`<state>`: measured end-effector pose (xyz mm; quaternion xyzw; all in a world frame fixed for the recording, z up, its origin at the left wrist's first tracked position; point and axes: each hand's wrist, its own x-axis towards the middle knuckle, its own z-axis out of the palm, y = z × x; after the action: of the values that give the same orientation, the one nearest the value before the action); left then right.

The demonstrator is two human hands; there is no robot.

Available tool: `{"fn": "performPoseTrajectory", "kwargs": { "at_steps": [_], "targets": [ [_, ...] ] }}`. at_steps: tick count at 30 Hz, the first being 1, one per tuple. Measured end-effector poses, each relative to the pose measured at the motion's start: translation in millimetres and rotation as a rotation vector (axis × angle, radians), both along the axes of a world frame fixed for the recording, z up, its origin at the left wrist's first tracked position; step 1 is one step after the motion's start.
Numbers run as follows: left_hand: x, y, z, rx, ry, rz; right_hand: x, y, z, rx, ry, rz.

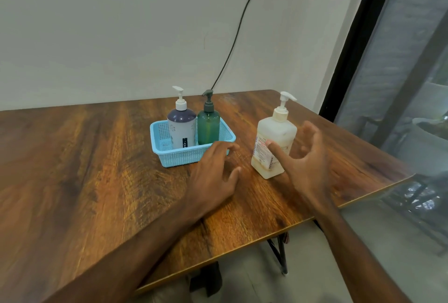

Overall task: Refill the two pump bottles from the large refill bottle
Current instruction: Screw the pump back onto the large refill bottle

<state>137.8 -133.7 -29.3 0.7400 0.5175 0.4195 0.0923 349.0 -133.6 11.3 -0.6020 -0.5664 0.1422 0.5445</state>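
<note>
At three o'clock from the blue plastic mesh basket (179, 156), the right hand (306, 159) spreads open beside the cloudy-white refill bottle (276, 130); left hand (213, 172) relaxed, empty.

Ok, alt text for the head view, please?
Two open hands are over a wooden table, the right hand spread beside a large white refill bottle. Behind the left hand, a blue basket holds a purple-and-white pump bottle and a green pump bottle.

Plain pale wall (97, 24), 9 to 1 o'clock. Thin black cable (238, 26) runs down it at 12 and goes behind the wood-grain table (84, 169). Black window frame (358, 43) at 2; hazy grey glass (412, 72) at 3. Pale floor (315, 266) at 5, with dark metal table legs (281, 254) standing on it. Soft, even light.
</note>
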Motion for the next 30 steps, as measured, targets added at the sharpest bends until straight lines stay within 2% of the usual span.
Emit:
{"fn": "performPoseTrajectory", "kwargs": {
  "at_steps": [3, 5, 7, 9, 11, 14, 17, 26, 30],
  "targets": [
    [-16.0, -4.5, 8.8, 0.089, -0.017, 0.122, -13.6, -29.9, 11.9, 0.321, -0.007, -0.051],
    [-30.9, -9.1, 11.8, 0.128, -0.058, 0.23, -33.6, -46.4, 21.1, 0.374, -0.07, 0.059],
    [-52.0, -8.5, 9.2, 0.075, -0.005, 0.332, -58.3, -46.2, 22.6, 0.267, -0.13, 0.221],
    [-77.0, -6.2, 6.6, -0.086, 0.033, 0.38, -85.6, -34.6, 18.2, 0.07, -0.187, 0.321],
    [-100.3, -3.5, 4.9, -0.212, 0.023, 0.372, -106.2, -13.8, 9.4, -0.109, -0.204, 0.334],
    [-122.2, 0.5, 6.6, -0.247, 0.115, 0.373, -120.0, 19.3, -3.8, -0.291, -0.316, 0.314],
    [-129.6, 4.1, 13.9, -0.213, 0.117, 0.354, -121.5, 45.0, -10.3, -0.297, -0.417, 0.294],
    [-147.0, 27.9, 12.7, -0.164, -0.004, 0.235, -121.1, 86.5, -17.1, -0.199, -0.304, 0.237],
    [-158.3, 58.4, 11.6, -0.143, -0.023, 0.258, -135.2, 111.9, -11.7, -0.181, -0.246, 0.316]
  ]
}}
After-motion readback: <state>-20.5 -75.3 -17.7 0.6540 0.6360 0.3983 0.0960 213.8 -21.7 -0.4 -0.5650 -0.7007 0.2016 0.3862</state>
